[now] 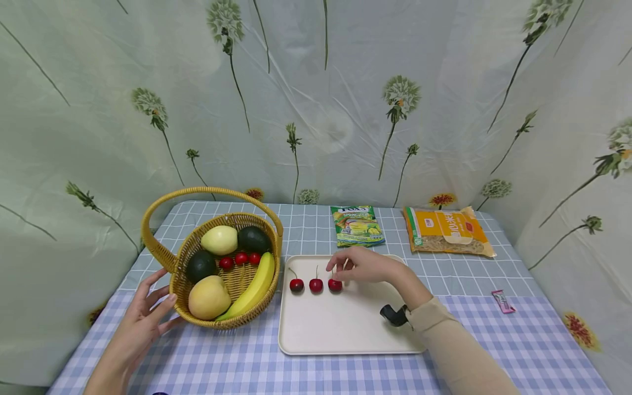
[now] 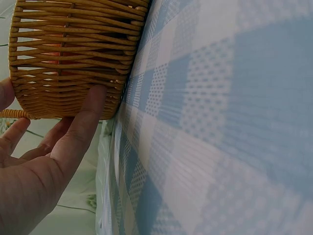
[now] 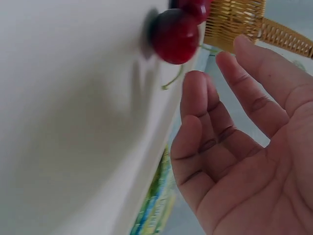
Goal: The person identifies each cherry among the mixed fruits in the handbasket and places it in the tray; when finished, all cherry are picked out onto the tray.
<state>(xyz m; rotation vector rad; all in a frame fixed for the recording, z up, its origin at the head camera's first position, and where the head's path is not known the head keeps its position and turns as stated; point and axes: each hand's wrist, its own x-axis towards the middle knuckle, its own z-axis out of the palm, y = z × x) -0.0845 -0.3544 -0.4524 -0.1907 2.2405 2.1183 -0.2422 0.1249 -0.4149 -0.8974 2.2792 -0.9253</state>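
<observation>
My left hand [image 1: 140, 318] rests on the near left side of a woven basket [image 1: 283, 233]. In the left wrist view, one straight finger [image 2: 80, 129] touches the weave low down. Over a cream tray [image 1: 340, 329], my right hand [image 1: 365, 264] hovers with loosely bent fingers beside the rightmost cherry [image 1: 334, 285]. Nothing shows between those fingers in the right wrist view, where a cherry [image 3: 175, 39] with its stem lies just beyond the fingertips. Two more cherries, a middle one [image 1: 316, 285] and a left one [image 1: 296, 285], complete a row on the tray.
The basket contains a banana [image 1: 254, 288], a yellow peach-like fruit [image 1: 209, 297], a pale green fruit [image 1: 219, 240], two dark green avocado-like fruits and several small red fruits. Behind the tray lie a green soup packet [image 1: 357, 226] and an orange bag [image 1: 446, 231]. A pink wrapper [image 1: 503, 302] lies right.
</observation>
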